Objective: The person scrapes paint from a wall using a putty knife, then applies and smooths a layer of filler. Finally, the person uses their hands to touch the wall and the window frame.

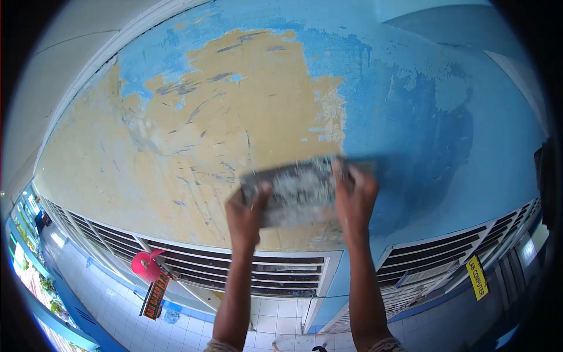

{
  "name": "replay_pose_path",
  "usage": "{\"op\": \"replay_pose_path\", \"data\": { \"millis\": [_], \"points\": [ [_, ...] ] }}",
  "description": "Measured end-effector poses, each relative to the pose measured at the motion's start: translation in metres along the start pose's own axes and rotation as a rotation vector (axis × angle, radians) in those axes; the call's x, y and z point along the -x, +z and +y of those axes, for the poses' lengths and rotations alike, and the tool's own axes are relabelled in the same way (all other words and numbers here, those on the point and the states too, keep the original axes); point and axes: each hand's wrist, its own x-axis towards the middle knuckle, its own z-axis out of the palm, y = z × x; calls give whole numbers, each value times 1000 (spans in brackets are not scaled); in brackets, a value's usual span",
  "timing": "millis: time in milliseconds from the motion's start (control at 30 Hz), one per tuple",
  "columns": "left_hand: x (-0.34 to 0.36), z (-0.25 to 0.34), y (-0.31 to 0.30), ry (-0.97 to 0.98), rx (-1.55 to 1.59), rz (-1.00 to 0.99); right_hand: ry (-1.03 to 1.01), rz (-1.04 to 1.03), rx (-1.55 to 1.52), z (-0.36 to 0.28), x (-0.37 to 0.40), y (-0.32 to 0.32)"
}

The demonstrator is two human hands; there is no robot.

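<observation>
A flat, rectangular grey plate (300, 189), crusted with flecks of pale and blue paint, is held up flat against or close over the wall, slightly smeared by motion. My left hand (243, 218) grips its left end, thumb across the front face. At its right end my right hand (355, 199) is closed on it, thumb on the front and fingers behind. Behind the plate, the wall shows a bare tan area (264, 111) with dark scrape marks. Blue paint (404, 100) covers the right part, with a ragged border between the two.
Louvred windows (287, 273) run below the wall on both sides. A pink bucket-like container (145, 267) and a hanging sign (155, 298) are at lower left. A yellow sign (477, 278) hangs at lower right. Far below lies a white tiled floor (111, 281).
</observation>
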Motion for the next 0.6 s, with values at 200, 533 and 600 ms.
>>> {"op": "replay_pose_path", "data": {
  "millis": [200,533,600],
  "points": [
    [-22,28,8,4,34,-31,-54,18,-29,-11,-24,-1],
    [-16,10,0,1,181,-35,-85,1,30,-19,-20,3],
    [-33,32,-1,-25,152,-27,-41,-29,-1,-29,-33,9]
  ]
}}
